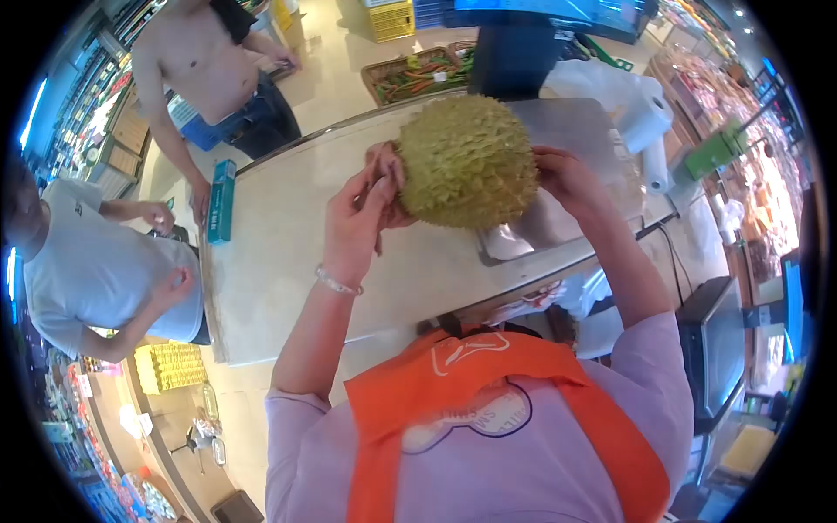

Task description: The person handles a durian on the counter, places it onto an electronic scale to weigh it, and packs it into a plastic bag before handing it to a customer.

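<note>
A large greenish-yellow spiky durian (468, 161) is held between my two hands at the counter's far side, partly over a shiny metal scale plate (580, 131). My left hand (364, 199), with a bracelet on its wrist, closes its fingers at the durian's left end. What exactly those fingers pinch there, perhaps the stalk, is hard to make out. From the right, my right hand (565, 179) grips the spiky side with bent fingers; some fingertips are hidden behind the fruit.
A pale counter (279, 288) stretches leftward, with a teal box (221, 202) at its left edge. Two people stand beyond that edge. A dark monitor stand (510, 65) rises behind the durian. Rolls of plastic bags (647, 118) stand right; a vegetable basket (418, 77) lies beyond.
</note>
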